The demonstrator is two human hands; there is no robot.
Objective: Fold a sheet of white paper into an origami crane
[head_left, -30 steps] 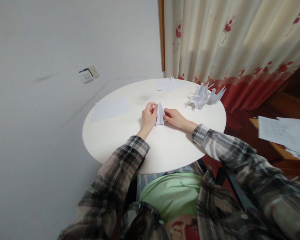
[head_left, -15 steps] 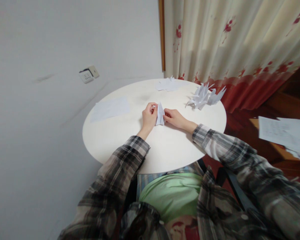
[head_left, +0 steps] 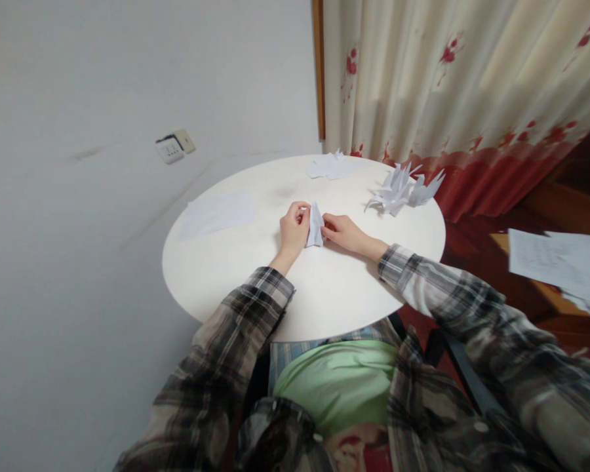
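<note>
A small folded white paper with a narrow pointed top is held between my two hands, over the middle of the round white table. My left hand grips its left edge, fingers curled and the thumb near the upper part. From the other side, my right hand pinches the right edge with thumb and forefinger. The paper's lower end is close to the tabletop; whether it touches I cannot tell. My fingers partly cover both sides of it.
Several folded paper figures with pointed tips stand at the table's right. Flat paper sheets lie on the left, and more paper pieces at the back. A wall borders the left; a curtain hangs behind. Papers lie off to the right.
</note>
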